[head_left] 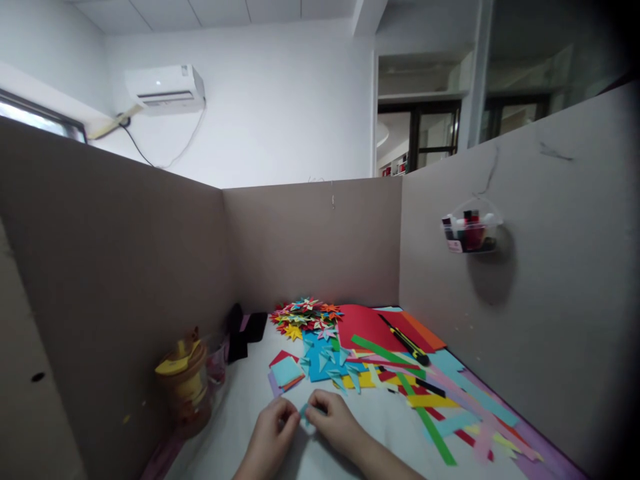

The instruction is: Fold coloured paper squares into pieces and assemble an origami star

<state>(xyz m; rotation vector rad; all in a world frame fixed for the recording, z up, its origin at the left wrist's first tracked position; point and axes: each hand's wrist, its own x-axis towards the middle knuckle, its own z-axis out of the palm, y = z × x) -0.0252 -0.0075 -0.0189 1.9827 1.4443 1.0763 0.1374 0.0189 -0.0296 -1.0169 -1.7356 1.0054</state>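
Between my two hands, low in the middle of the head view, is a small piece of light blue paper [303, 415]. My left hand [274, 430] pinches its left side, and my right hand [333, 420] pinches it from the right. Fingers cover much of the paper, so its folds are hard to make out. Just beyond lies a small stack of square paper sheets [287, 372], light blue on top. Several folded light blue paper pieces [325, 358] rest on a blue sheet [315, 370] ahead of my right hand.
A pile of colourful folded paper stars [305, 313] sits at the back. A yellow and black utility knife [407, 341] lies on red paper [365, 327]. Paper strips [430, 407] cover the right side. At left stands a brown cup [185, 393]; a plastic basket [473, 233] hangs on the right partition.
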